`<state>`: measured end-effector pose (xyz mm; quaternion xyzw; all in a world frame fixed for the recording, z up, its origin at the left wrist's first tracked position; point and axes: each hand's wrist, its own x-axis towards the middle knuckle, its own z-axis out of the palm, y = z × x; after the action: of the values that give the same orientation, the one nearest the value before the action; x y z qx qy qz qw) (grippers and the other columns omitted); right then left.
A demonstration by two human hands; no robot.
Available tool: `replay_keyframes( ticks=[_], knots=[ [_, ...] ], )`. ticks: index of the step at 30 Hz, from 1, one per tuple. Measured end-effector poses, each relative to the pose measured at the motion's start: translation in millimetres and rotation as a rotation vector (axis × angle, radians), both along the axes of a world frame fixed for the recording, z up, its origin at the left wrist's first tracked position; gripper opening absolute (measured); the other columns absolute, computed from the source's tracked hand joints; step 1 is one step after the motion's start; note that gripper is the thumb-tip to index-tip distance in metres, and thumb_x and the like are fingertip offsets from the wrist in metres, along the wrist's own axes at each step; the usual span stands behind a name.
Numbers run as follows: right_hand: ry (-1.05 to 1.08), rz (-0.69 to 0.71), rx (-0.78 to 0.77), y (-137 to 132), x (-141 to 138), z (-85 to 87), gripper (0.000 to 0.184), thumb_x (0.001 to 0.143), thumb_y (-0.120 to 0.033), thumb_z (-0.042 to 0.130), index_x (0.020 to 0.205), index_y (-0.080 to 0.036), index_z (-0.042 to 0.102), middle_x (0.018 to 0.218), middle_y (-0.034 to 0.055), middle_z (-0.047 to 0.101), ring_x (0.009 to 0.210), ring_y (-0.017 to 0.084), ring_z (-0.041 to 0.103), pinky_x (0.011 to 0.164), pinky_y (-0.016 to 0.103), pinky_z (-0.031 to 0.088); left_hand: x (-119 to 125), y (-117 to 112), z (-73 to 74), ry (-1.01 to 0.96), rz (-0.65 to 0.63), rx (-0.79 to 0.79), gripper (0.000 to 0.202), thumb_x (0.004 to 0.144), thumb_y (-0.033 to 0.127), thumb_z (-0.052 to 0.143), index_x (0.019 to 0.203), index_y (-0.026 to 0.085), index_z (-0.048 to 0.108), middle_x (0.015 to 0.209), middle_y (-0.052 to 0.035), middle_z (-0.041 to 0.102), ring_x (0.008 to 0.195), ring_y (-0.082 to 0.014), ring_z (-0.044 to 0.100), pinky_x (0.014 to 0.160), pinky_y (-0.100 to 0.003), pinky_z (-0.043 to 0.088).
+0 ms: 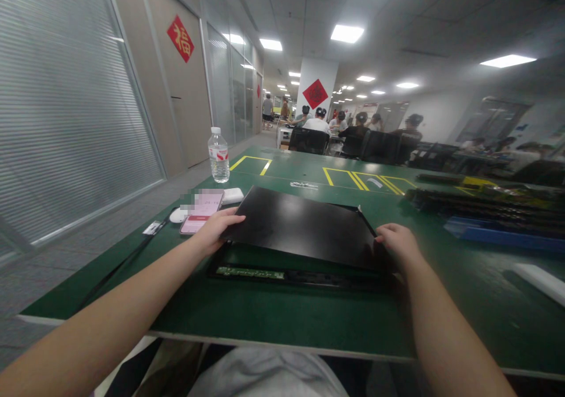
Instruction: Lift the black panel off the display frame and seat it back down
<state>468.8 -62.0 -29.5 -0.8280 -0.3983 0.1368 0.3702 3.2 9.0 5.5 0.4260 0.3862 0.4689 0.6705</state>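
Observation:
A thin black rectangular panel point(300, 223) with a smooth, glossy face is held tilted above the green table. My left hand point(220, 227) grips its left edge, the thumb lying on top. At the opposite edge my right hand point(397, 243) pinches the panel's right side between thumb and fingers. Partly hidden beneath the panel lies a black frame point(326, 279) with a green circuit board strip point(251, 272) along its near side. The panel covers most of the frame's inside.
A phone point(202, 212), a white case point(232, 196) and a water bottle point(219, 156) stand or lie at left. Stacked dark strips point(477, 209), a blue bar point(507, 234) and a white bar point(541, 282) lie at right. Several people sit at tables beyond.

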Motion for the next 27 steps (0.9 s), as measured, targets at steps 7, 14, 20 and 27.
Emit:
replay_keyframes(
  ticks=[7, 14, 20, 27],
  knots=[
    [-0.048, -0.004, -0.020, -2.8, -5.0, 4.2, 0.019, 0.074, -0.035, 0.061, 0.083, -0.023, 0.072, 0.078, 0.0066, 0.075, 0.067, 0.022, 0.065, 0.057, 0.030, 0.043, -0.1, -0.8, 0.5, 0.007, -0.022, -0.005, 0.033, 0.063, 0.007, 0.077, 0.096, 0.010, 0.075, 0.080, -0.0113, 0.079, 0.065, -0.0237, 0.074, 0.055, -0.027, 0.056],
    [-0.090, 0.005, -0.053, -5.4, -13.7, 12.8, 0.015, 0.075, -0.032, 0.061, 0.081, -0.024, 0.072, 0.075, 0.0059, 0.074, 0.069, 0.023, 0.065, 0.059, 0.031, 0.042, 0.1, -0.1, -0.4, 0.030, -0.023, -0.016, 0.033, 0.063, 0.006, 0.076, 0.095, 0.012, 0.075, 0.078, -0.0102, 0.079, 0.064, -0.0229, 0.074, 0.055, -0.027, 0.056],
    [-0.121, 0.010, -0.065, -6.7, -16.8, 16.0, 0.014, 0.074, -0.031, 0.062, 0.081, -0.025, 0.073, 0.075, 0.0062, 0.074, 0.070, 0.023, 0.065, 0.060, 0.031, 0.042, 0.7, -1.5, 0.2, 0.055, -0.039, -0.023, 0.028, 0.066, 0.006, 0.074, 0.094, 0.012, 0.075, 0.079, -0.0114, 0.079, 0.065, -0.0233, 0.075, 0.057, -0.028, 0.057],
    [-0.208, 0.015, -0.124, -8.1, -20.7, 19.4, 0.020, 0.075, -0.033, 0.059, 0.085, -0.025, 0.075, 0.082, 0.0069, 0.074, 0.076, 0.024, 0.066, 0.062, 0.031, 0.041, 2.3, -0.5, -1.6, 0.078, -0.040, -0.027, 0.028, 0.070, 0.005, 0.070, 0.097, 0.011, 0.073, 0.079, -0.0104, 0.079, 0.064, -0.0216, 0.075, 0.057, -0.026, 0.058]
  ],
)
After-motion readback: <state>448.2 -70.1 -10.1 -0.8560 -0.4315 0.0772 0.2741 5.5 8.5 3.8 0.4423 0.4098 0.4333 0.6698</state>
